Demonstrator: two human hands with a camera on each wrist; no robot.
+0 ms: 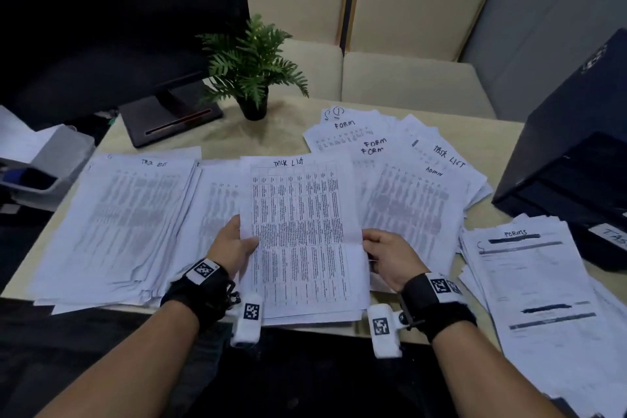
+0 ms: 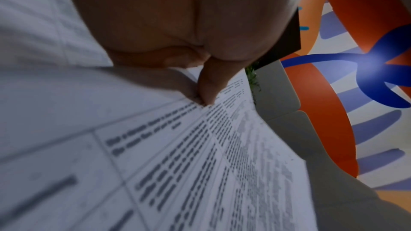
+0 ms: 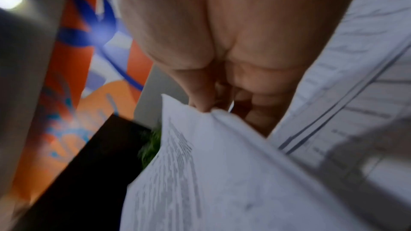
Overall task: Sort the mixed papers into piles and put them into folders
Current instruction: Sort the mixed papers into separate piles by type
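While left hand [image 1: 234, 244] and right hand [image 1: 386, 256] pinch the white printed "TASK LIST" sheet [image 1: 300, 224] at frame centre, a tug could tear it or scatter the loose white stack [image 1: 115, 227] at left.

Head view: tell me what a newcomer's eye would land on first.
The TASK LIST sheet at the centre, pinched at its edges by the left hand and right hand. Around it white paper piles crowd the desk, with a thick pile to the left and a fanned FORM heap behind right. A green potted fern stands at the back.
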